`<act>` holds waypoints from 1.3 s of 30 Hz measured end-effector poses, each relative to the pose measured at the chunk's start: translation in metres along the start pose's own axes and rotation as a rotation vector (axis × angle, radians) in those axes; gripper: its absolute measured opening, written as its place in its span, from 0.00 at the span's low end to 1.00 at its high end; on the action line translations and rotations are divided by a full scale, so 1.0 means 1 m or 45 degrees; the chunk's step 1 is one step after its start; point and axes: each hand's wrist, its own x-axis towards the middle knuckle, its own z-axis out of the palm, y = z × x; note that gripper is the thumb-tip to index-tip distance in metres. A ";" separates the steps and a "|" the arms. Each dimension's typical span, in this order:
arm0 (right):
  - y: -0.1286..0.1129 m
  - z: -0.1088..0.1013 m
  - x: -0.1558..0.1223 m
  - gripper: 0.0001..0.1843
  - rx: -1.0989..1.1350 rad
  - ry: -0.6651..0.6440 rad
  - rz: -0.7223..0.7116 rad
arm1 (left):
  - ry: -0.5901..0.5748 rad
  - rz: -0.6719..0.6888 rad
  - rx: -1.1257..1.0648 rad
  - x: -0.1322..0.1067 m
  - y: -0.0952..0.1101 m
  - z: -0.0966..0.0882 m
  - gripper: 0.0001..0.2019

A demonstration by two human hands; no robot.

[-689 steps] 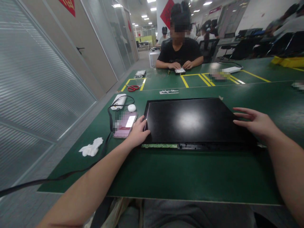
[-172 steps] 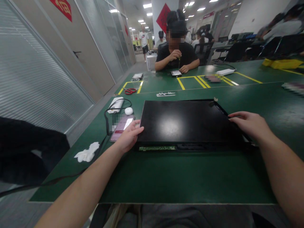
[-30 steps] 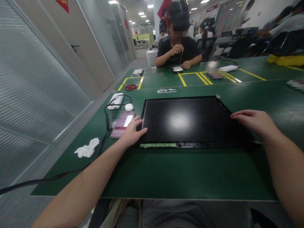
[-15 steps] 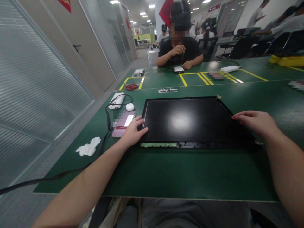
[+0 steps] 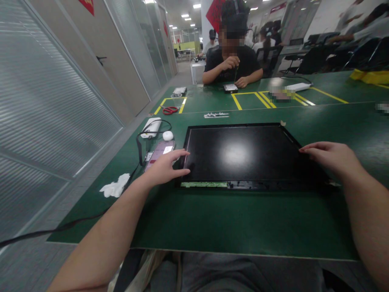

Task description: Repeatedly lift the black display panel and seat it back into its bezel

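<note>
A flat black display panel (image 5: 243, 154) lies on the green table (image 5: 231, 219), with a green circuit strip (image 5: 204, 184) along its near edge. My left hand (image 5: 165, 167) is at the panel's near left corner, fingers stretched out and touching the edge. At the right edge, my right hand (image 5: 332, 159) rests palm down with its fingers extended onto the panel's frame. Neither hand holds anything.
A phone (image 5: 159, 150), a white earbud case (image 5: 167, 136), a white power bank (image 5: 151, 127) with a black cable (image 5: 91, 221) and a crumpled tissue (image 5: 115, 189) lie left of the panel. Red scissors (image 5: 170, 110) sit further back. A person (image 5: 232, 61) works across the table.
My left hand has lifted a little off the corner and its fingers have spread along the panel's left edge. The right hand and the panel have stayed in place.
</note>
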 end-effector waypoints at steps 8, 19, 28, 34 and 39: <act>0.012 0.004 0.008 0.16 -0.018 0.043 -0.083 | -0.098 0.066 0.200 -0.004 0.008 -0.008 0.46; 0.006 0.002 0.005 0.13 0.061 -0.046 0.010 | -0.118 0.213 0.207 -0.003 0.007 -0.007 0.39; 0.007 0.003 0.005 0.15 0.165 -0.060 0.041 | -0.146 0.231 0.235 -0.004 0.006 -0.008 0.32; 0.009 0.004 0.005 0.17 0.182 -0.026 0.034 | -0.163 0.258 0.290 -0.004 0.005 -0.007 0.29; 0.003 0.002 0.001 0.17 0.222 -0.041 0.049 | -0.185 0.260 0.298 -0.005 0.003 -0.007 0.28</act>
